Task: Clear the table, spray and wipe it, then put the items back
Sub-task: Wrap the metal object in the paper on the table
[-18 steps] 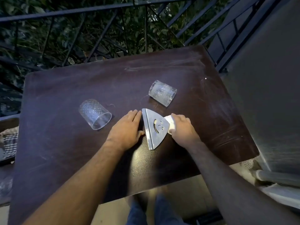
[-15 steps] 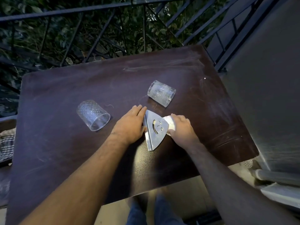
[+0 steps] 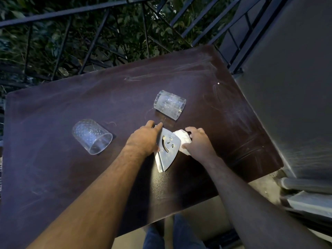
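A metal napkin holder [image 3: 168,150] with a smiley cut-out lies flat at the middle of the dark brown table [image 3: 53,177]. My left hand [image 3: 143,139] lies over its left edge, fingers stretched along it. My right hand [image 3: 198,143] grips the white napkins [image 3: 182,139] sticking out on the holder's right side. Two clear patterned glasses lie on their sides: one [image 3: 91,136] to the left, the other [image 3: 169,104] just beyond the holder.
A black metal railing [image 3: 107,13] with foliage behind it runs along the table's far edge. A grey wall [image 3: 296,87] stands close on the right. My legs [image 3: 161,236] show below the near edge. The tabletop has dusty streaks.
My left hand has slid further over the holder's left edge. My right hand has shifted its hold on the napkins, which now show more. The glasses have not moved.
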Motion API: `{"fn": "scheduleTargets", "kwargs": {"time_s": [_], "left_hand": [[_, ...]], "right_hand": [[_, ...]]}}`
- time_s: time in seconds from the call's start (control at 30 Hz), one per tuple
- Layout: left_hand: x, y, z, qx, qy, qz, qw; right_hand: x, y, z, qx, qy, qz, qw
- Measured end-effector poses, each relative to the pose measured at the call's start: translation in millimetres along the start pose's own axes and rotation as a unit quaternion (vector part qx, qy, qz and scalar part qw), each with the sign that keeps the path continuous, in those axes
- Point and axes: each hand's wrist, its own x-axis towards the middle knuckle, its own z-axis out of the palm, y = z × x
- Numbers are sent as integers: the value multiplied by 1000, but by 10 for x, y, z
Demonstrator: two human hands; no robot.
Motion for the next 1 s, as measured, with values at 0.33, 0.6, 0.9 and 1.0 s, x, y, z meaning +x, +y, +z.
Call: {"fn": "scheduleTargets", "kwargs": {"time_s": [0.33, 0.6, 0.9, 1.0], "left_hand": [[-41, -105, -35, -103, 24, -18, 994], [-77, -184, 25, -129, 42, -10, 991], [-136, -326, 109, -158, 74, 2, 985], [-146, -366, 127, -162, 79, 3, 984]], "right_hand": [[13, -13, -92, -13, -91, -32, 995], [54, -40, -85, -22, -85, -35, 996], [259, -157, -287, 75, -207, 35, 975], [281, -173, -265, 113, -221, 45, 968]]}}
